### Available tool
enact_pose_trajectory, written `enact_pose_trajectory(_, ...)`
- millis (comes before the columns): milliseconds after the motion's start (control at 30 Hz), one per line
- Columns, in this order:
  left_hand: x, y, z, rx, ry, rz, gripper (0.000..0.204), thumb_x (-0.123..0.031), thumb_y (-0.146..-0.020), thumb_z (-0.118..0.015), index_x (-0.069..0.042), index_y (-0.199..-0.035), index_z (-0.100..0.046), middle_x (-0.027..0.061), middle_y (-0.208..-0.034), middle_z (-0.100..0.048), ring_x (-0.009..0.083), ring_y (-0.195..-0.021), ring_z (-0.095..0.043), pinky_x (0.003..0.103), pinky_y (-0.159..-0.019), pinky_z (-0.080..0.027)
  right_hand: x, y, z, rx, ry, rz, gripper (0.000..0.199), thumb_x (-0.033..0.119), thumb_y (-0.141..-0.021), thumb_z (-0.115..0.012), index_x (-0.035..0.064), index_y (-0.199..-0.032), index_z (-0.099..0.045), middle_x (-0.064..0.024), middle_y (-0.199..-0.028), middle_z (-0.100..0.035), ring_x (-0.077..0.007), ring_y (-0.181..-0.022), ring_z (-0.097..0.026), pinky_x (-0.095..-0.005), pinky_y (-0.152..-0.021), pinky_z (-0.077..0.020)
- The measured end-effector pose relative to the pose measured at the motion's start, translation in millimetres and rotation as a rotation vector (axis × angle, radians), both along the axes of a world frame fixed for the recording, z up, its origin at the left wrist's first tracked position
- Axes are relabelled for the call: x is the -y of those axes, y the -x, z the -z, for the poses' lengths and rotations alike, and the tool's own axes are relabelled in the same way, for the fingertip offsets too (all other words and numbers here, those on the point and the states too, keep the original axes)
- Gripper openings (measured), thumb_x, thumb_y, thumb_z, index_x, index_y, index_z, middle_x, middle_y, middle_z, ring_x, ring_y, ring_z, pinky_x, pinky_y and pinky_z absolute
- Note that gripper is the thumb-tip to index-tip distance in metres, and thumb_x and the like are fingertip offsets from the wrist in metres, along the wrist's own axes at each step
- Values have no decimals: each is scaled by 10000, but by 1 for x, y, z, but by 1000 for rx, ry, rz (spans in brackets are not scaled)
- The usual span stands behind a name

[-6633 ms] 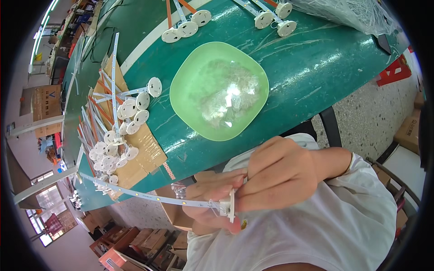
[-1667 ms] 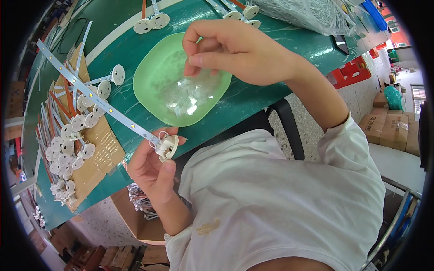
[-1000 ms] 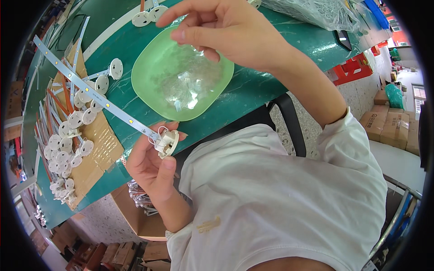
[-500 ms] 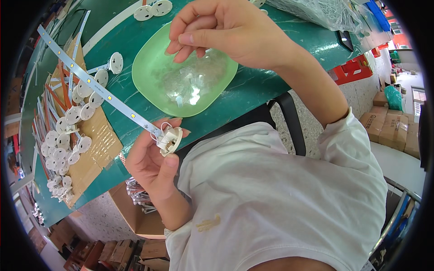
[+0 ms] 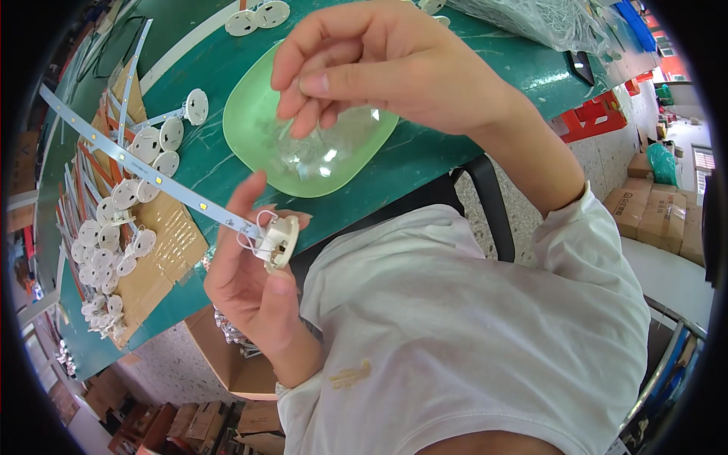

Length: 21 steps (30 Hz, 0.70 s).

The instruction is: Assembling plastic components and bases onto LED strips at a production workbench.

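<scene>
My left hand [image 5: 254,292] is closed on a white round end cap [image 5: 283,240], from which a thin LED strip [image 5: 140,168] sticks out to the upper left. Short white wires loop between the cap and the strip. Its index finger is lifted behind the strip. Above a light green bowl [image 5: 236,125] hovers my right hand [image 5: 398,76], its thumb pressed against the curled fingers. Whatever is in that pinch, if anything, is too small or see-through to make out. Beneath it, small clear plastic pieces [image 5: 307,158] lie in the bowl, partly hidden by the fingers.
On the left, a pile of LED strips with white round caps [image 5: 102,235] lies on cardboard [image 5: 171,246] over the green table [image 5: 205,163]. Clear plastic bags [image 5: 523,26] lie at the far right. Below the table edge stands an open carton [image 5: 216,356]; a black chair armrest [image 5: 493,205] is nearby.
The strip's outer end has swung left and down as my left hand turned the cap. My left index finger has risen. My right hand has shifted slightly down and left, still pinched.
</scene>
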State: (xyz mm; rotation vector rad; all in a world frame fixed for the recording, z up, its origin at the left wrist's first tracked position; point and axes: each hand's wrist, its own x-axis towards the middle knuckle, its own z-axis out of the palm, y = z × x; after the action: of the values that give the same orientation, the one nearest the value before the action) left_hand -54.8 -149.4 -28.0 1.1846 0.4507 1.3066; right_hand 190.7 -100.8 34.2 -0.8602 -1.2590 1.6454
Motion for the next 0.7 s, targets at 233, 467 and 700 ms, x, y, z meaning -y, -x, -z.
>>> enact_pose_trajectory(233,-3,-22,-12,-10,3,4,562,-102,-852,-719,87,-1344,-523,364,-1426,-408,340,-1192,-592,470,-922,-574,3,8,-11,-92,95,-115,179,14,-991,-531,-43,-1158,-563,-122,-1037,-713,-128,-921,-681,-231,-819,-538)
enact_pose_trajectory(467,-2,-23,-13,-58,-5,-21,557,-93,-867,-709,96,-1352,-509,347,-1407,-443,345,-1204,-585,448,-899,-589,12,17,3,-70,24,-3,172,135,-896,-641,48,-1043,-653,-92,-911,-736,-162,-861,-717,-316,-770,-547)
enact_pose_trajectory(700,1,-13,-2,-107,-49,-118,521,-111,-886,-700,41,-1358,-538,339,-1385,-475,314,-1178,-600,413,-858,-597,8,10,-6,-63,108,-39,182,28,-993,-536,-48,-1156,-564,-114,-1005,-699,-143,-908,-682,-249,-812,-546)
